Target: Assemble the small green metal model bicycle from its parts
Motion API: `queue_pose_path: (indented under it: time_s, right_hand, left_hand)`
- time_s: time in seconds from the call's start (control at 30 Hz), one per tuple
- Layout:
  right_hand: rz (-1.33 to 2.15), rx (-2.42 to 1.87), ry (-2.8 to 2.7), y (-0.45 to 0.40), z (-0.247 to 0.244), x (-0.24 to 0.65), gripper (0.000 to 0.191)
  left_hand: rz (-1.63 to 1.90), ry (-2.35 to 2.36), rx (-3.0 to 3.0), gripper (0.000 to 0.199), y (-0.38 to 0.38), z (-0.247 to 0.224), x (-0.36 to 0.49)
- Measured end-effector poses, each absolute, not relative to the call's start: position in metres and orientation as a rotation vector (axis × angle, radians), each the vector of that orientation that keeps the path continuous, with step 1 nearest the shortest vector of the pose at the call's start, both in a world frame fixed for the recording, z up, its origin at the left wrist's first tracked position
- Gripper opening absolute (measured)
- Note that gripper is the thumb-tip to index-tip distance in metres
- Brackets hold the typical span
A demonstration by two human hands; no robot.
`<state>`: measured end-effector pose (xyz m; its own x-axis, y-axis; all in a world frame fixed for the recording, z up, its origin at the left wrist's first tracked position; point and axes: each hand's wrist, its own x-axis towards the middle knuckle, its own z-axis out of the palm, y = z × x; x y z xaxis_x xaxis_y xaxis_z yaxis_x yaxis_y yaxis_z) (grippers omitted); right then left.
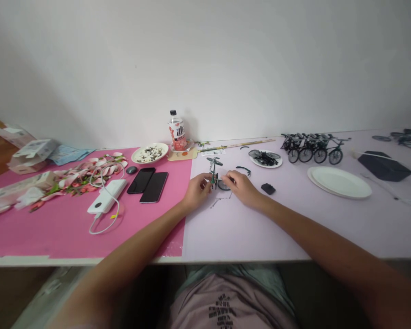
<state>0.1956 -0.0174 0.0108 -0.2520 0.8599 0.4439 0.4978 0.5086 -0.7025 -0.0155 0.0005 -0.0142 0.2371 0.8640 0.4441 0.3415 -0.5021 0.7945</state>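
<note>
Between my two hands is a small dark green model bicycle (214, 167), partly assembled, with one wheel showing near my right fingers. My left hand (197, 190) is closed, its fingertips gripping the frame from the left. From the right, my right hand (241, 186) pinches at the bicycle's near side; its fingertips hide what exactly they hold. Thin small metal-coloured rods (221, 199) lie on the table just below. A curved dark part (244, 170) rests behind my right hand, and a small black piece (268, 188) sits to its right.
A plate of black parts and wheels (265, 159) is at the back. Several finished model bicycles (313, 148) stand right of it, near white plates (340, 183). To the left are phones (153, 187), a power bank (107, 196), a bottle (177, 132) and artificial petals (85, 178).
</note>
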Motion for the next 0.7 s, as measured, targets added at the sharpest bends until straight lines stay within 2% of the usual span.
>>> queue_pose_path:
  time_s: [0.17, 0.47, 0.7]
  right_hand:
    - [0.655, -1.101, -1.851, -0.0186, 0.013, 0.1949, 0.027]
    - [0.811, -1.057, -1.788, -0.0241, 0.0096, 0.1948, 0.033]
    - [0.781, -1.008, -1.754, -0.0243, 0.0087, 0.1934, 0.02]
  left_hand:
    - [1.244, 1.093, 1.93, 0.022, -0.0003, -0.0123, -0.016]
    - [1.239, 1.09, 1.938, 0.021, -0.0006, -0.0113, -0.0143]
    - [1.242, 1.088, 1.863, 0.021, -0.001, -0.0113, -0.014]
